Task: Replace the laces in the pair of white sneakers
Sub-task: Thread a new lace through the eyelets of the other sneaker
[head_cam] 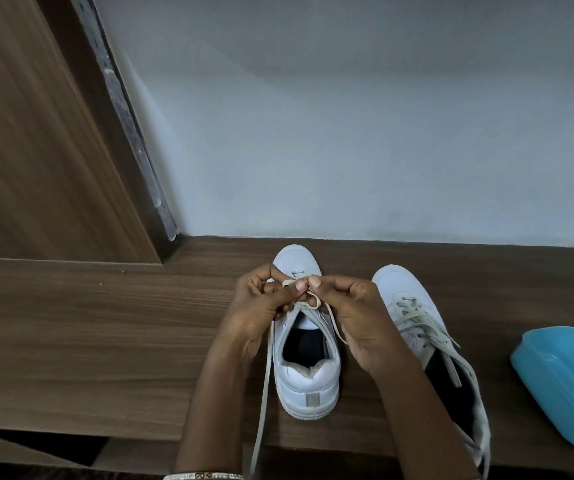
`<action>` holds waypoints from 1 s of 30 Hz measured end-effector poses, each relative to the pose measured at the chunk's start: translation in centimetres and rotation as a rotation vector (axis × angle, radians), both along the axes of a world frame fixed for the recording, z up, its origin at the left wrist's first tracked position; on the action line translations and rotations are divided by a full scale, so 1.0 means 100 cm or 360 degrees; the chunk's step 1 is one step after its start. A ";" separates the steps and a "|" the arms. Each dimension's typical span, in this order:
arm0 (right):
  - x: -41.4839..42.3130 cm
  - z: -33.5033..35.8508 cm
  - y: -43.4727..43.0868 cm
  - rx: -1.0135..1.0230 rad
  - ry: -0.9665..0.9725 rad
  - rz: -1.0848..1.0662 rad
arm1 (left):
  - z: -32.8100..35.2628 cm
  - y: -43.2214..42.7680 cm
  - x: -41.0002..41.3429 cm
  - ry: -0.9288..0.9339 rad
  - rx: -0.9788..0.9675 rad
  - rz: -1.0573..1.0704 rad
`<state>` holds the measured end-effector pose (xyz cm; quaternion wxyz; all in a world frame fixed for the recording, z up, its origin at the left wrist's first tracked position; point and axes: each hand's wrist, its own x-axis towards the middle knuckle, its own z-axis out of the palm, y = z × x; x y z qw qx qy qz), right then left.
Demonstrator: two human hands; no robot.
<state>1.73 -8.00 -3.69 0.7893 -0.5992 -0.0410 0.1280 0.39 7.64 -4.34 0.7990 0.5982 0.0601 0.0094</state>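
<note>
The main risk is the lace slipping out of the pinch. Both hands work it just above the upper eyelets of the middle sneaker. The left hand has its fingers curled and pinching one strand. The right hand pinches a small loop of the same lace against it. Neither hand holds the shoe down, so a firm tug would likely drag it across the worktop or tip it. One long tail runs down the shoe's left side and hangs over the worktop's front edge, while the strand on the right looks much shorter. Pulling now could leave the ends uneven or draw the short end back through an eyelet. A flat lace may also twist as it passes through.

The middle sneaker is white with a dark inside. It stands upright, toe toward the wall, and its lace is off-white. The second sneaker lies just to its right, its laces threaded but slack and sprawling. A blue plastic container sits farther right.
</note>
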 end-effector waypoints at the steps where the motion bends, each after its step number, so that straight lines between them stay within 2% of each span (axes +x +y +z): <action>1: 0.000 -0.001 0.002 -0.0019 0.0004 -0.0052 | -0.001 0.000 0.000 -0.0034 0.0031 -0.0014; 7: 0.002 -0.005 0.013 -0.0014 0.0062 -0.0264 | 0.008 0.001 -0.003 -0.0277 0.0592 -0.0036; 12: 0.003 -0.005 0.014 0.0037 0.0105 -0.0375 | 0.008 0.001 -0.003 -0.0402 0.0921 -0.0021; 17: 0.002 -0.003 0.017 0.0116 0.0124 -0.0448 | 0.009 0.001 -0.003 -0.0529 0.1347 0.0134; 24: 0.005 0.004 0.008 0.0176 0.0129 -0.0265 | 0.013 0.000 0.002 -0.0776 0.1965 0.0170; 30: 0.006 0.008 -0.005 0.0018 -0.0015 -0.0066 | 0.011 0.002 0.006 -0.0782 0.2160 0.0079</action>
